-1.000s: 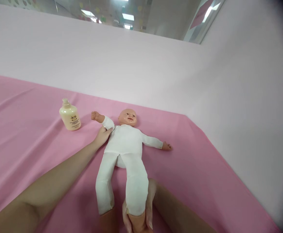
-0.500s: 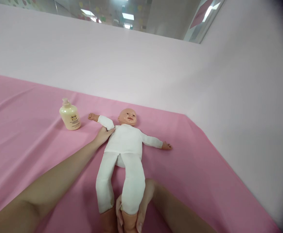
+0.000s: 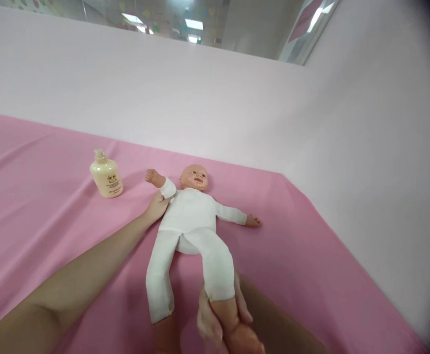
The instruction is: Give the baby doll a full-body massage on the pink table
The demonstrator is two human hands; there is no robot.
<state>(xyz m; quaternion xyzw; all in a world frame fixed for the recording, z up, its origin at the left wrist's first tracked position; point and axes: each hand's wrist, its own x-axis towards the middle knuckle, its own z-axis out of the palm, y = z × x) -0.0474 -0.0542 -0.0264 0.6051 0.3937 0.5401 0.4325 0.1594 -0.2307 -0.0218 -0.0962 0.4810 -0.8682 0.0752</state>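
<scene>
A baby doll (image 3: pixel 189 211) with a white cloth body lies on its back, head toward the wall. My left hand (image 3: pixel 156 206) is closed around the doll's upper arm on the left, its fingers mostly hidden behind the sleeve. That forearm is bent upward, the small fist raised. From below, my right hand (image 3: pixel 208 319) wraps round the doll's lower leg (image 3: pixel 225 314) on the right, thumb and fingers on either side. This leg is lifted and angled to the right, while the other leg (image 3: pixel 159 285) rests straight on the pink sheet (image 3: pixel 63 216).
A cream pump bottle (image 3: pixel 107 177) stands upright to the left of the doll. Behind the sheet rises a white wall (image 3: pixel 200 98) with a window (image 3: pixel 252 29) above. The wall turns a corner and runs along the right side.
My right hand has swung the doll's leg to the right and raised its foot. The doll's arm on the left has bent up and inward. My left hand has barely moved.
</scene>
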